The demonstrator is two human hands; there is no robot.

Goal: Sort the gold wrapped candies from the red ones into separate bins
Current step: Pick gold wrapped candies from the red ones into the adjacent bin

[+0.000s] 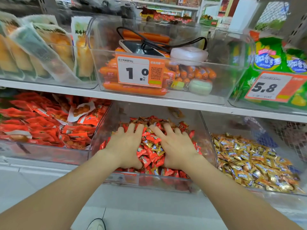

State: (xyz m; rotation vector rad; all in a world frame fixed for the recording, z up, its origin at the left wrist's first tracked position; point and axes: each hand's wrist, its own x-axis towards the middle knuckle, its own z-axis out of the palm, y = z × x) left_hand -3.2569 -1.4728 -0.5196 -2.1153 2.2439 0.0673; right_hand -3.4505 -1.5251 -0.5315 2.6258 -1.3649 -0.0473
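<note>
Red candies (150,152) heaped in middle bin (106,123), a few gold ones mixed in | gold candies (249,163) piled in right bin (206,130), just beside | left hand (126,146) laid flat on red heap, fingers spread, tips sunk in | right hand (176,146) laid likewise, fingers splayed wide | thumbs hidden by candies

Left grip (126,146), right grip (176,147) bare; forearms (69,188) bare; white shoe toe (97,224), dark outline.
</note>
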